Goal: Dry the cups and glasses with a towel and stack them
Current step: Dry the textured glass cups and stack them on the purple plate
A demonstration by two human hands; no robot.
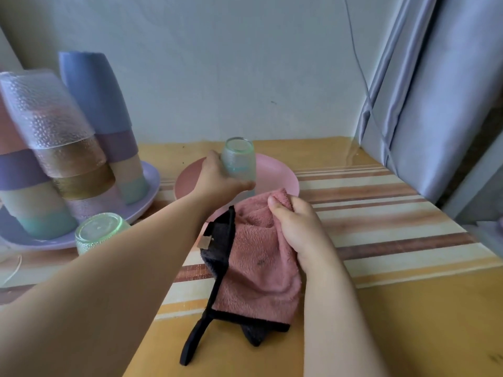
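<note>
My left hand [217,178] grips a clear, blue-tinted dimpled glass [239,159], held upside down over the pink plate [277,175]. My right hand [294,224] is shut on a pink towel [255,262] with black trim, which hangs just in front of the plate. A greenish glass [95,231] stands upside down by the purple plate [152,180]. On that plate rise stacks of inverted cups: a dimpled glass stack [62,137], a blue-topped plastic stack [103,110] and another plastic stack [24,186] at the far left.
The table [381,308] has a yellow top with a striped cloth [381,213]. A grey curtain [435,104] hangs at the right, with a thin cable [362,69] running down the wall beside it.
</note>
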